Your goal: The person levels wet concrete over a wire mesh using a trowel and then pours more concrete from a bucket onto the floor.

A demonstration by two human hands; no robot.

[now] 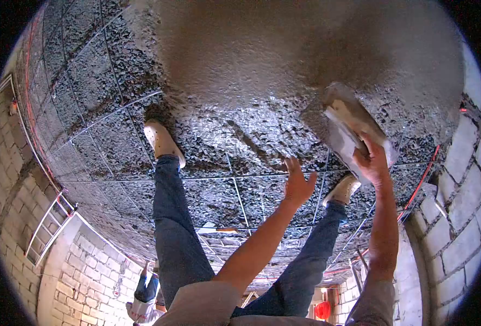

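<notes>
Your right hand [375, 160] grasps the near end of the float [353, 122], apparently to control the blade's angle against the surface just beyond. Your left hand [299, 183], fingers spread and holding nothing, extends beside it, probably for balance. The float is long, pale and mortar-smeared, slanting forward-left from the right hand. Below the left hand lies coarse concrete [265, 193] crossed by wire mesh [197, 179]. Your left shoe [163, 142] and right shoe [342, 190] flank that hand, likely bracing the stance. Beyond both hands spreads smoother wet mortar [300, 51].
</notes>
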